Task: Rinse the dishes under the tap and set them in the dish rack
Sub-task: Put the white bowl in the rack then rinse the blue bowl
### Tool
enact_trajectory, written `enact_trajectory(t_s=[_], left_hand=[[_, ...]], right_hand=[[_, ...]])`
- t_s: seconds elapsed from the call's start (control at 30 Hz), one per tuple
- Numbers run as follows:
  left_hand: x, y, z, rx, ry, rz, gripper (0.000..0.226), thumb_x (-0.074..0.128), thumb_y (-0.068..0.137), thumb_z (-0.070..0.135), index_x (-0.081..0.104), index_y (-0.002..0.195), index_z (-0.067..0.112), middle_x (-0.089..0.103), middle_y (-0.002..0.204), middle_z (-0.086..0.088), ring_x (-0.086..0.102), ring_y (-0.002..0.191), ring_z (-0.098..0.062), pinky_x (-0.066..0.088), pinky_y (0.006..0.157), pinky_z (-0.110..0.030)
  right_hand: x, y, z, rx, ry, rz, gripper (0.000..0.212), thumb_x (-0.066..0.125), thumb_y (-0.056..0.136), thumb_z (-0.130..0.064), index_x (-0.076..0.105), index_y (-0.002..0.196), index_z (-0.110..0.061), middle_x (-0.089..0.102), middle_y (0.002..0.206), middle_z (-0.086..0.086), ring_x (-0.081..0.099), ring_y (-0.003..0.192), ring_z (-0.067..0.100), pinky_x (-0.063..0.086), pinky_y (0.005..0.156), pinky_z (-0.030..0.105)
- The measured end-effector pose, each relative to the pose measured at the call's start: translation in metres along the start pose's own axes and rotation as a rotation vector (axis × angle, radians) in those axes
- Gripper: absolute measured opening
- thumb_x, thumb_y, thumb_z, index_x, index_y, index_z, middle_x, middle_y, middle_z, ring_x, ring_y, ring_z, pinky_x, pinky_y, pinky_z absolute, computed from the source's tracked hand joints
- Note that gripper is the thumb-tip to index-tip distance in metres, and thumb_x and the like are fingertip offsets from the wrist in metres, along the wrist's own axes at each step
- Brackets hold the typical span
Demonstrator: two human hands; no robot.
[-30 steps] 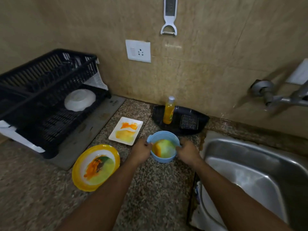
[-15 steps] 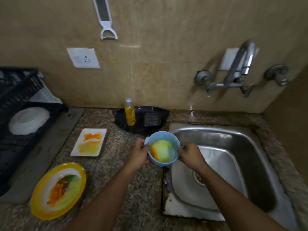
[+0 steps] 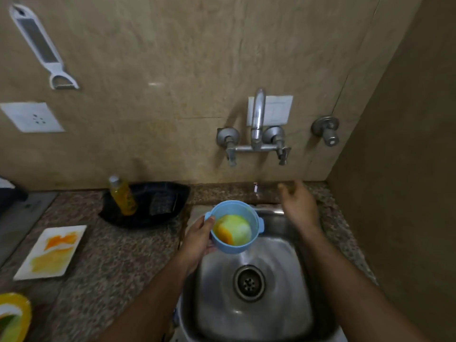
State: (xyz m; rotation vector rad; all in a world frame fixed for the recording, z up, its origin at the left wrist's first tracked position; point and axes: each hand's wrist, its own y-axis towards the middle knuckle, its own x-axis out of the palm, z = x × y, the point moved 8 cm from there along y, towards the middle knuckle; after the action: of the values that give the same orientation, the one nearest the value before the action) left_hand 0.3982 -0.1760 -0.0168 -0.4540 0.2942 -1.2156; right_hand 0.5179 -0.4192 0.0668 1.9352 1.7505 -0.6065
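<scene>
- The left hand (image 3: 197,239) gripped the blue bowl (image 3: 234,227) at its left rim, thumb on the rim and fingers curled under the wall.
- The bowl hung over the back left part of the sink (image 3: 254,287), tilted a little toward the camera, with yellow, orange and green smears inside.
- The right hand (image 3: 299,206) held nothing; it was raised over the sink's back edge, below the tap (image 3: 256,119), fingers loosely spread and blurred.
- The two hands were apart, the bowl between them but touching only the left.
- No water showed at the tap spout.
- On the table (image 3: 118,250) left of the sink lay a white plate (image 3: 50,251) with orange and yellow smears.
- A yellow plate (image 3: 12,317) was cut off at the lower left corner.
- A black tray (image 3: 148,206) behind them held a soap bottle (image 3: 122,198) and a scrubber (image 3: 164,204).
- A peeler (image 3: 42,46) hung on the wall above a socket (image 3: 32,117).
</scene>
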Motion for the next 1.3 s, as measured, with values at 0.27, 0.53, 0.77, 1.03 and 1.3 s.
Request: enact_trajectory(t_s=[0.27, 0.53, 0.77, 1.03, 1.3], left_hand=[[-0.003, 0.014, 0.015, 0.011, -0.02, 0.045, 0.02, 0.046, 0.101, 0.038, 0.061, 0.112, 0.029, 0.07, 0.11, -0.005, 0.068, 0.1, -0.025, 0.054, 0.07, -0.033], [-0.004, 0.02, 0.026, 0.04, -0.056, 0.027, 0.025, 0.044, 0.102, 0.036, 0.06, 0.118, 0.026, 0.071, 0.111, -0.008, 0.07, 0.098, -0.026, 0.056, 0.058, -0.028], [0.004, 0.02, 0.03, 0.06, -0.066, 0.0, 0.022, 0.043, 0.103, 0.035, 0.062, 0.112, 0.028, 0.071, 0.108, -0.007, 0.071, 0.098, -0.026, 0.058, 0.061, -0.031], [0.008, 0.024, 0.03, 0.083, -0.082, -0.019, 0.027, 0.046, 0.101, 0.037, 0.062, 0.119, 0.024, 0.071, 0.112, -0.009, 0.071, 0.099, -0.026, 0.058, 0.062, -0.032], [0.015, 0.027, 0.028, 0.095, -0.08, -0.055, 0.02, 0.044, 0.103, 0.034, 0.061, 0.107, 0.026, 0.072, 0.1, -0.001, 0.071, 0.093, -0.022, 0.057, 0.06, -0.028]], right_hand=[[-0.012, 0.069, -0.056, -0.16, -0.318, 0.122, 0.044, 0.038, 0.098, -0.053, 0.056, 0.109, -0.015, 0.068, 0.093, 0.01, 0.064, 0.084, 0.033, 0.047, 0.069, 0.037], [-0.003, 0.072, -0.052, -0.098, -0.205, 0.128, 0.033, 0.037, 0.103, -0.039, 0.06, 0.103, -0.016, 0.056, 0.072, -0.004, 0.053, 0.064, 0.015, 0.039, 0.06, 0.031], [0.002, 0.075, -0.042, -0.022, 0.034, 0.1, 0.028, 0.038, 0.1, -0.046, 0.056, 0.09, -0.028, 0.069, 0.082, -0.002, 0.067, 0.075, 0.02, 0.056, 0.074, 0.044], [0.004, 0.074, -0.042, 0.025, 0.197, 0.08, 0.025, 0.041, 0.1, -0.043, 0.055, 0.085, -0.028, 0.071, 0.079, -0.002, 0.069, 0.073, 0.018, 0.057, 0.074, 0.045], [0.009, 0.068, -0.03, 0.058, 0.266, -0.008, 0.02, 0.047, 0.098, -0.039, 0.06, 0.103, -0.024, 0.07, 0.091, 0.0, 0.07, 0.082, 0.022, 0.054, 0.072, 0.037]])
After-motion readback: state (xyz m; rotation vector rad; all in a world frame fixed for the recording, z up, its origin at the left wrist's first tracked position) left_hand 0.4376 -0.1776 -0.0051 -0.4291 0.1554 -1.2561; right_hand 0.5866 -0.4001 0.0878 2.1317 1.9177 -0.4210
